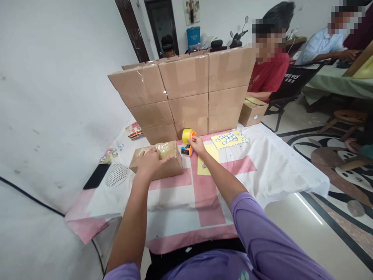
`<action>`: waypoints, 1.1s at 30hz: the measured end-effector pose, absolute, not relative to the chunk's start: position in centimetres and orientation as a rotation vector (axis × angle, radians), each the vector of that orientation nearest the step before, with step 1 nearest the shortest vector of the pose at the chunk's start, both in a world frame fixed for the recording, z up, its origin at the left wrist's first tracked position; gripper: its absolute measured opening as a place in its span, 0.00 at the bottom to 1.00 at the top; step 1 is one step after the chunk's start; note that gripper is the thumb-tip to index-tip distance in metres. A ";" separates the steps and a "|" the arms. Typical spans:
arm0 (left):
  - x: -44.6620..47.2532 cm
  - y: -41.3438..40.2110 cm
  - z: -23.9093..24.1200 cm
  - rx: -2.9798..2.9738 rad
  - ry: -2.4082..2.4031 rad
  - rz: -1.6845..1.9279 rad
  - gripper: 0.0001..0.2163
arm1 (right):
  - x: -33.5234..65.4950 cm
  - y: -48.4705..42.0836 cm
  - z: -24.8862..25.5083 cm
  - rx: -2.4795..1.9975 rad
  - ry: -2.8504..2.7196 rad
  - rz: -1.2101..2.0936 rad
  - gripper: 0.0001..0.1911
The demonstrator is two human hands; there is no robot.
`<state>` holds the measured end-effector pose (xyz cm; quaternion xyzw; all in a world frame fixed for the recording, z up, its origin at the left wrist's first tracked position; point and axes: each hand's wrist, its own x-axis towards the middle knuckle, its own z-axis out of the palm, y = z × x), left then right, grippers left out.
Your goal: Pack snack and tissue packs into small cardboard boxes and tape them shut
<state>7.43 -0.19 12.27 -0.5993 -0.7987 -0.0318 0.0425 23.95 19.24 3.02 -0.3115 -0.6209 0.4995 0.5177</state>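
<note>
A small brown cardboard box [171,165] lies on the cloth in front of me, with clear tape across its top. My left hand [151,157] rests on that top, fingers spread. In my right hand [196,144] is an orange tape dispenser [191,143] carrying a yellow roll of tape [186,136]; its black cutter end points left. The dispenser is just beyond the right end of the box. Below my right wrist lies a yellow sheet [212,155], partly covered by my arm.
A wall of stacked cardboard boxes [189,93] stands behind. Right of it is another box [253,112], near a person in red [271,74]. A sheet of stickers [230,139] lies at right. On the left are a phone-like black object [96,177] and a white perforated piece [116,175].
</note>
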 end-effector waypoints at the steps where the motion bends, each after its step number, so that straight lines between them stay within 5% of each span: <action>1: 7.7 0.0 12.6 -1.815 -2.455 -0.082 0.35 | 24.5 18.6 3.4 -0.736 -1.478 1.151 0.16; 5: 9.4 -0.1 14.2 -1.871 -2.370 -0.202 0.32 | 28.5 15.0 5.8 -0.671 -1.460 0.985 0.15; 13: 18.8 -1.6 13.2 -2.410 -1.871 -1.594 0.29 | 31.6 5.2 9.2 -0.504 -1.423 0.982 0.21; 19: 20.5 -3.8 10.2 -2.430 -1.998 -1.578 0.35 | 32.1 2.9 8.8 -0.483 -1.255 1.243 0.24; 26: 22.4 -6.3 6.4 -2.021 -2.245 -1.991 0.15 | 32.7 2.1 9.0 -0.504 -1.306 1.350 0.36; 33: 23.2 -6.9 5.1 -1.738 -2.236 -2.372 0.16 | 34.2 1.3 4.9 -0.408 -1.326 1.329 0.37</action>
